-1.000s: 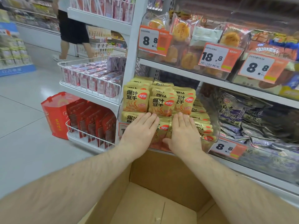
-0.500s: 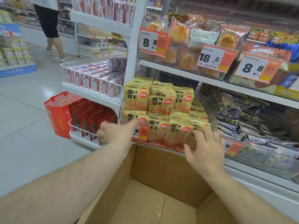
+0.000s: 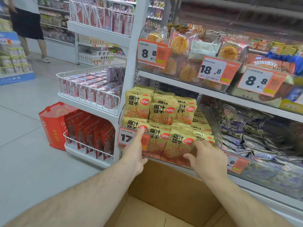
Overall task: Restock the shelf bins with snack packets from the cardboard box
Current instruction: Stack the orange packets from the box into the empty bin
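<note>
Yellow snack packets (image 3: 161, 113) fill a clear shelf bin (image 3: 216, 135) on the lower shelf, stacked in rows. My left hand (image 3: 135, 151) lies flat against the bin's front, over its orange price tag (image 3: 129, 137), with fingertips at the top edge. My right hand (image 3: 206, 155) rests on the bin's front right corner, fingers spread against the clear wall, holding nothing loose. Below my arms stands the open cardboard box (image 3: 164, 202); the part of its inside that shows is bare cardboard.
Dark purple packets (image 3: 255, 135) fill the bin to the right. Pastry packs (image 3: 180, 45) sit on the shelf above. A white wire rack (image 3: 91, 89) with red packets and a red gift bag (image 3: 52, 123) stand left. A person (image 3: 27, 22) walks in the far aisle.
Both hands slid off the top of the yellow packets down to the bin's front. The left went to the price tag, the right to the right corner. The person behind walked left.
</note>
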`<state>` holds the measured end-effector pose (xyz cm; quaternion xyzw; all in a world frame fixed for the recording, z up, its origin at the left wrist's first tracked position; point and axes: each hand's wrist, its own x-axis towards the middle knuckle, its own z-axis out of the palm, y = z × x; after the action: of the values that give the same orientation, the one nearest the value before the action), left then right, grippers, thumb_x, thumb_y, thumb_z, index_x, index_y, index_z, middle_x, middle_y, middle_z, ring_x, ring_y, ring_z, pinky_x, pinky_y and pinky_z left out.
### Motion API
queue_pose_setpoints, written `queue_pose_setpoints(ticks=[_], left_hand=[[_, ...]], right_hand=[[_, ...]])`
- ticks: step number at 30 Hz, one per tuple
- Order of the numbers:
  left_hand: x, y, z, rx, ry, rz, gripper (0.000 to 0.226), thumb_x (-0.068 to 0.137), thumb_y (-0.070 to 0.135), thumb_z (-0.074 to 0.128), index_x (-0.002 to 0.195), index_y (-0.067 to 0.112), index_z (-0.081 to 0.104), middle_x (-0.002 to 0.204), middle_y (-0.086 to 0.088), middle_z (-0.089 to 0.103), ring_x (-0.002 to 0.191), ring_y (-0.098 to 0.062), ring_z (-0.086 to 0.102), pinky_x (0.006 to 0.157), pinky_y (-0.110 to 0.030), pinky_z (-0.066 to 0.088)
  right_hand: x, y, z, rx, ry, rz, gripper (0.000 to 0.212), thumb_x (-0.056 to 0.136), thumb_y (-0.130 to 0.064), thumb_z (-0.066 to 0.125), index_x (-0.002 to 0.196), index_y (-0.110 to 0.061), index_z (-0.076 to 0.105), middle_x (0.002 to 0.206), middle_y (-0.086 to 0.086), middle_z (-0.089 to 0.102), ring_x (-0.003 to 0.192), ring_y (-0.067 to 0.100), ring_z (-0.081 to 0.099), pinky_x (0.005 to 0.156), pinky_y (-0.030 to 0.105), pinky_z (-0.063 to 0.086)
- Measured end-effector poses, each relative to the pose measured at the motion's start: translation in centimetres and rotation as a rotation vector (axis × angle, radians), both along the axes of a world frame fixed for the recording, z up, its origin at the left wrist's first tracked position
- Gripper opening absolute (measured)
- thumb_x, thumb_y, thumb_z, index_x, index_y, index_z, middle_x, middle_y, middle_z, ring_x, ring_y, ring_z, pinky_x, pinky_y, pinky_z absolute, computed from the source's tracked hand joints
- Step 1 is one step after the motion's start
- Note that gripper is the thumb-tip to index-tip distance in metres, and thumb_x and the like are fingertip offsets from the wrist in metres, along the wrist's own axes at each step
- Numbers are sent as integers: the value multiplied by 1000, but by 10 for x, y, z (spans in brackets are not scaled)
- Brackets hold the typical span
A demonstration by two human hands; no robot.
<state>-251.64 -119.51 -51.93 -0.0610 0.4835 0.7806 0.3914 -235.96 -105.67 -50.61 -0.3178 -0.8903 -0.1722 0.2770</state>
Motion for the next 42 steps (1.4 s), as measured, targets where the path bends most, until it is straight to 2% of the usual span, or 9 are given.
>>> queue_pose_setpoints(ticks=[9, 20, 23, 25, 28, 30, 34, 39, 42], left_hand=[[-38, 33, 38, -52, 91, -57, 109, 71, 73, 69, 155, 18, 27, 160, -5, 30, 145, -29, 32, 118, -54, 26], [-47, 52, 35, -190, 217, -179, 82, 92, 53, 62, 153, 10, 28, 159, -8, 32, 146, -28, 28, 118, -44, 24], [-48, 50, 18, -604, 575, 36, 86, 85, 56, 66, 148, 9, 31, 152, -14, 34, 139, -34, 33, 114, -49, 31], [-52, 43, 10, -884, 1211, 177, 80, 89, 44, 61, 152, 13, 22, 157, -10, 22, 144, -31, 21, 119, -48, 20], [-74, 36, 4, -1029, 1937, -65, 84, 92, 25, 49, 158, 25, -3, 166, 2, -8, 151, -22, -14, 120, -42, -12], [-94, 32, -3, -1122, 2104, -189, 80, 92, 20, 42, 159, 23, -2, 166, 2, -6, 152, -23, -12, 120, -45, -13], [-114, 20, -9, -1146, 2314, -121, 69, 76, 18, 58, 144, 8, 48, 146, -10, 52, 138, -31, 45, 116, -48, 15], [-110, 24, -7, -1077, 2271, -55, 62, 69, 16, 63, 130, 2, 62, 131, -16, 64, 121, -34, 61, 112, -47, 23], [-113, 20, -7, -1052, 2262, -71, 66, 67, 11, 72, 131, 3, 61, 133, -16, 62, 123, -34, 60, 112, -49, 23]], right_hand=[[-32, 10, 27, -68, -40, -125, 44, 79, -66, 65, 103, -28, 63, 102, -9, 66, 90, 20, 67, 62, 28, 37], [-48, 28, 3, -145, -11, -167, 44, 82, -59, 67, 112, -27, 63, 111, -9, 67, 95, 20, 67, 68, 27, 42], [-47, 29, -10, -66, 8, -77, 48, 56, -44, 92, 86, -13, 72, 80, 3, 70, 62, 28, 66, 54, 27, 43], [-47, 28, -17, -16, 65, -37, 51, 41, -32, 99, 74, -7, 69, 66, 7, 65, 46, 30, 58, 46, 28, 43], [-49, 28, -21, 1, 112, -35, 52, 40, -28, 99, 75, -5, 67, 67, 9, 63, 42, 30, 56, 43, 27, 40], [-49, 28, -23, -13, 121, -38, 51, 43, -27, 98, 76, -5, 66, 68, 9, 63, 42, 30, 56, 43, 24, 36], [-44, 31, -27, -2, 159, 21, 38, 52, -23, 93, 77, -7, 70, 72, 7, 64, 43, 29, 57, 43, 22, 35], [-51, 27, 6, 85, 421, 267, 24, 75, -18, 68, 95, -8, 75, 96, 7, 68, 62, 29, 65, 45, 30, 48], [-88, 25, 39, 129, 362, 423, 40, 73, -7, 72, 113, -6, 70, 118, 16, 64, 94, 34, 65, 71, 42, 54]])
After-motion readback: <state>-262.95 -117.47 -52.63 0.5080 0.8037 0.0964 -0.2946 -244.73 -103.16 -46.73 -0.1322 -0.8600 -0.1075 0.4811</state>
